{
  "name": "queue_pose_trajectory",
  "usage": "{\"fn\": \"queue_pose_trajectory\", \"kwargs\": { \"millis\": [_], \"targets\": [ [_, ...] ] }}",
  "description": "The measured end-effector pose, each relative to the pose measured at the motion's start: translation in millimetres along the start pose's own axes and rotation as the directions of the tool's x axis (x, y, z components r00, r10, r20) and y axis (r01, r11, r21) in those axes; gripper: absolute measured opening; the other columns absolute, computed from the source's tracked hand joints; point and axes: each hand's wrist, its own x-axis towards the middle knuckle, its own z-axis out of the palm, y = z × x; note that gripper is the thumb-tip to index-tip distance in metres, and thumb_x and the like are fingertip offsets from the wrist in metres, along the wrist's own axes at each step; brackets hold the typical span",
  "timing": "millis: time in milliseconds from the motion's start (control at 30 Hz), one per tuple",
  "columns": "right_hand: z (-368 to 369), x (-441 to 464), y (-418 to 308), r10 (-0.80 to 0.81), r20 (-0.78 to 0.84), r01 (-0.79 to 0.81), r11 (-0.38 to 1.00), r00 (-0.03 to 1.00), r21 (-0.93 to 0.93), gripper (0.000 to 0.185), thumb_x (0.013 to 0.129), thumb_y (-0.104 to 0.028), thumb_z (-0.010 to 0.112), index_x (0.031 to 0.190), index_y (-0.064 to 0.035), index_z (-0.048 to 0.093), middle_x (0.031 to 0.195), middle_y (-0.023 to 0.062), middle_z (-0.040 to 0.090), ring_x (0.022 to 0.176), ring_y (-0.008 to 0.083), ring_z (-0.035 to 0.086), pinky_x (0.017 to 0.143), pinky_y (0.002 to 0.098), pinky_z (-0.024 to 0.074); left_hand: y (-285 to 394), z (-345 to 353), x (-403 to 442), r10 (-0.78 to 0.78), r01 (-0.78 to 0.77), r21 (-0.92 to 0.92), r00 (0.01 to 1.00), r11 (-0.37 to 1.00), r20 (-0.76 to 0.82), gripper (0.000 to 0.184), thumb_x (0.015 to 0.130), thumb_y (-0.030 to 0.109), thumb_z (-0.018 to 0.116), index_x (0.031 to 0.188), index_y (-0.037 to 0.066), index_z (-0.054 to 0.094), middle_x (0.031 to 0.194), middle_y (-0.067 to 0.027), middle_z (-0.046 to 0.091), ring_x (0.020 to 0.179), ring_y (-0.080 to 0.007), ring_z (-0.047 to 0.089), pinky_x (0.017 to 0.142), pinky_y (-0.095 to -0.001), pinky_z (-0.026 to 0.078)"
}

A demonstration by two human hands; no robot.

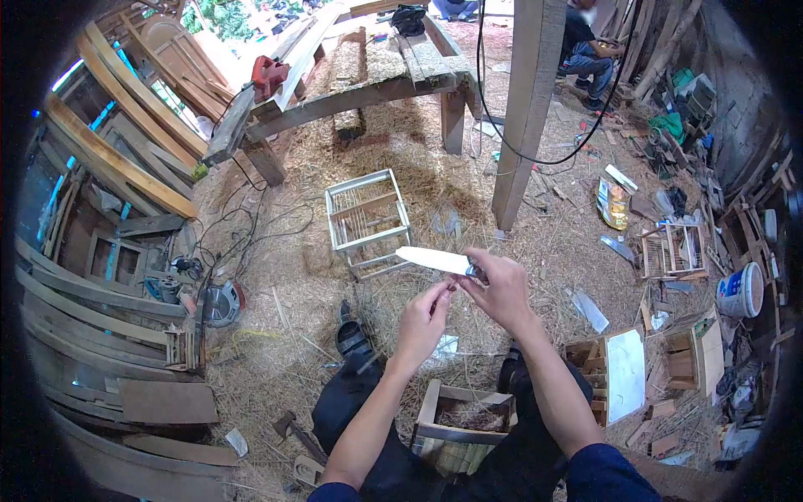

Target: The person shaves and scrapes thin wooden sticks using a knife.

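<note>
My right hand (pixel 502 289) is closed around the dark handle end of a knife (pixel 435 260), whose broad pale blade points left. Just left of it, my left hand (pixel 424 322) is closed, its fingertips pinched close to my right fingertips; what it pinches is too small to make out. Beyond the blade, a small wooden frame with thin rods (pixel 368 219) lies on the floor. Between my legs stands a wooden box (pixel 464 433) with shavings inside.
A wooden workbench (pixel 351 105) stands ahead, beside a post (pixel 531 109) with a hanging cable. A circular saw (pixel 224 303) lies left. At right are a white bucket (pixel 739 291) and wooden boxes (pixel 626 376). A person (pixel 590 54) crouches at the back right.
</note>
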Motion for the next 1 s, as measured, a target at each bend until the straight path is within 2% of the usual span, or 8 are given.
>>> {"fn": "queue_pose_trajectory", "kwargs": {
  "millis": [167, 400, 500, 600, 700, 800, 833, 1000],
  "targets": [
    [4, -8, 0, 0.031, 0.204, -0.015, 0.997, 0.979, -0.079, 0.023, 0.081, -0.026, 0.075, 0.099, -0.0119, 0.069, 0.080, 0.0130, 0.069, 0.074, 0.0328, 0.068, 0.066, 0.0438, 0.0515, 3, -24, -4, 0.055, -0.065, 0.413, 0.998, 0.908, 0.035, 0.024, 0.091, 0.011, 0.060, 0.111, 0.002, 0.070, 0.101, -0.0171, 0.066, 0.108, -0.0323, 0.056, 0.101, -0.0476, 0.036],
    [21, -11, -24, 0.141, 0.363, -0.175, 0.982, 0.921, 0.064, 0.021, 0.088, -0.023, 0.070, 0.103, -0.0095, 0.072, 0.077, 0.0173, 0.068, 0.072, 0.0371, 0.066, 0.065, 0.0460, 0.0506, 2, -43, -10, 0.243, -0.100, 0.644, 0.960, 0.759, -0.137, 0.017, 0.086, 0.007, 0.065, 0.100, 0.003, 0.073, 0.143, -0.0210, 0.041, 0.140, -0.0391, 0.030, 0.116, -0.0585, 0.017],
    [25, -10, -39, 0.153, 0.321, -0.237, 0.941, 0.935, 0.240, 0.017, 0.093, -0.023, 0.069, 0.096, -0.0056, 0.071, 0.061, 0.0089, 0.058, 0.053, 0.0230, 0.054, 0.054, 0.0362, 0.0413, 12, -60, -10, 0.298, -0.092, 0.625, 0.925, 0.775, -0.234, 0.019, 0.089, 0.010, 0.066, 0.107, 0.007, 0.071, 0.152, -0.0220, 0.029, 0.146, -0.0422, 0.020, 0.116, -0.0622, 0.013],
    [35, -12, -46, 0.226, 0.328, -0.360, 0.824, 0.917, 0.439, 0.017, 0.094, -0.020, 0.069, 0.096, -0.0033, 0.071, 0.059, -0.0014, 0.049, 0.053, 0.0085, 0.040, 0.051, 0.0296, 0.0326, 15, -62, -7, 0.340, -0.062, 0.560, 0.846, 0.826, -0.409, 0.027, 0.093, 0.012, 0.066, 0.119, 0.005, 0.064, 0.155, -0.0214, 0.024, 0.146, -0.0386, 0.023, 0.118, -0.0569, 0.017],
    [38, -11, -59, 0.297, 0.377, -0.461, 0.741, 0.877, 0.488, 0.018, 0.094, -0.019, 0.070, 0.097, -0.0017, 0.071, 0.061, -0.0076, 0.046, 0.059, 0.0010, 0.036, 0.051, 0.0244, 0.0282, 4, -56, 1, 0.108, -0.150, -0.041, 0.850, 0.988, -0.516, 0.033, 0.096, 0.016, 0.065, 0.125, 0.002, 0.060, 0.144, -0.0217, 0.041, 0.133, -0.0282, 0.043, 0.113, -0.0478, 0.033],
    [52, -12, -65, 0.321, 0.380, -0.495, 0.630, 0.867, 0.598, 0.020, 0.096, -0.020, 0.069, 0.103, -0.0010, 0.072, 0.066, -0.0103, 0.049, 0.059, -0.0004, 0.037, 0.050, 0.0222, 0.0270, -4, -59, 2, -0.259, 0.102, -0.674, 0.956, 0.732, -0.135, 0.030, 0.099, 0.017, 0.063, 0.122, -0.002, 0.060, 0.120, -0.0149, 0.062, 0.112, -0.0180, 0.059, 0.102, -0.0347, 0.045],
    [55, -13, -66, 0.321, 0.379, -0.496, 0.601, 0.868, 0.627, 0.021, 0.097, -0.019, 0.068, 0.106, -0.0008, 0.071, 0.067, -0.0108, 0.050, 0.059, -0.0006, 0.037, 0.050, 0.0218, 0.0269, 2, -58, 4, -0.228, 0.104, -0.672, 0.969, 0.733, -0.098, 0.025, 0.102, 0.018, 0.059, 0.118, -0.001, 0.061, 0.099, -0.0070, 0.069, 0.096, -0.0127, 0.063, 0.091, -0.0276, 0.050],
    [72, -18, -65, 0.308, 0.399, -0.502, 0.452, 0.863, 0.737, 0.027, 0.100, -0.018, 0.064, 0.119, -0.0005, 0.069, 0.073, -0.0122, 0.053, 0.061, -0.0015, 0.038, 0.050, 0.0205, 0.0262, 2, -52, 1, -0.232, 0.106, -0.681, 0.968, 0.724, -0.096, 0.023, 0.104, 0.021, 0.055, 0.108, 0.001, 0.064, 0.098, -0.0043, 0.066, 0.092, -0.0102, 0.061, 0.085, -0.0261, 0.049]
  ]
}}
